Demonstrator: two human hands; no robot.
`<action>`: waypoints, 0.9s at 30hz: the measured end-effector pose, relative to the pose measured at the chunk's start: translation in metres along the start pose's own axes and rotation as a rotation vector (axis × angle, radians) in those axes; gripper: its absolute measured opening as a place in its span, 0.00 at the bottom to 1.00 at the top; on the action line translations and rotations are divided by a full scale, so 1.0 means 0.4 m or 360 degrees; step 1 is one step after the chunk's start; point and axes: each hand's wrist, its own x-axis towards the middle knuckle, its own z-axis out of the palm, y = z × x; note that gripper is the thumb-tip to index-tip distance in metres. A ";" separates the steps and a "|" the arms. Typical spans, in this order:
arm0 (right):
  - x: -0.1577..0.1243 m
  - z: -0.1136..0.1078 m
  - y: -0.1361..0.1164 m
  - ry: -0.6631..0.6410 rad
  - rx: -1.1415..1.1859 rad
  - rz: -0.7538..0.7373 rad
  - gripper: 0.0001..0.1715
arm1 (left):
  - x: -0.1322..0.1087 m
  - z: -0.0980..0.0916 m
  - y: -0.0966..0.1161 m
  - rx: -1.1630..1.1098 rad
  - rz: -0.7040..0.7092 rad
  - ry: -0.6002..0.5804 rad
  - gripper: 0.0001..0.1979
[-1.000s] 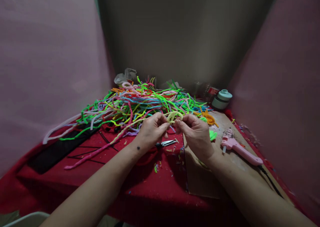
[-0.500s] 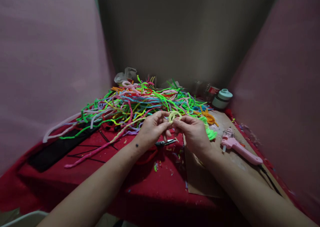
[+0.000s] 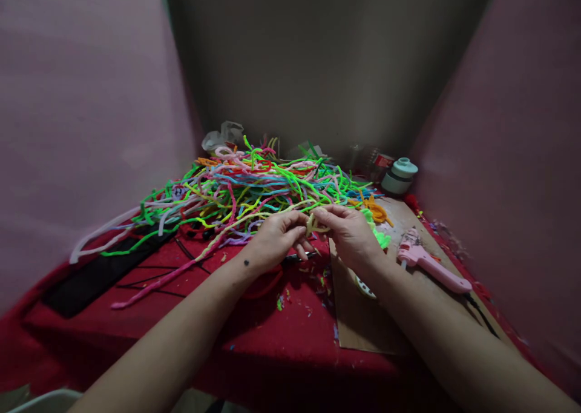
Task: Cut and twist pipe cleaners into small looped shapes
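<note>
A pale yellow pipe cleaner [image 3: 311,224], bent into small loops, is pinched between my two hands above the table. My left hand [image 3: 280,238] grips its left side with thumb and forefinger, the other fingers curled loosely. From the right, my right hand [image 3: 348,231] pinches the loops, and its fingers cover part of them. Below my hands lie scissors [image 3: 302,257], partly hidden by my left hand. Just behind is a big heap of coloured pipe cleaners [image 3: 272,183]. A bright green fuzzy piece [image 3: 380,237] sits right beside my right hand.
A pink glue gun [image 3: 433,267] with a cord rests on a cardboard sheet [image 3: 363,328] at the right. Orange pipe cleaners [image 3: 376,210] and a pale green-lidded jar [image 3: 399,175] stand farther back. A black flat case [image 3: 100,274] lies left on the red cloth [image 3: 290,334].
The yellow loops have turned and dropped slightly between my fingers, and my right hand covers more of them. The whole view has shifted a little.
</note>
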 end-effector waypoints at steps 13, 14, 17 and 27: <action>0.006 -0.007 0.016 0.0135 0.0260 -0.0015 0.09 | 0.009 -0.028 -0.011 0.0137 -0.0242 0.0052 0.02; 0.006 -0.008 0.016 0.0140 0.0258 -0.0008 0.10 | 0.009 -0.031 -0.012 0.0147 -0.0242 0.0040 0.03; 0.004 -0.007 0.015 0.0156 0.0237 0.0008 0.10 | 0.005 -0.040 -0.011 0.0240 -0.0243 -0.0058 0.05; -0.007 0.017 0.012 0.0190 0.0213 0.0051 0.09 | -0.003 -0.015 0.015 0.0466 0.0042 0.0295 0.09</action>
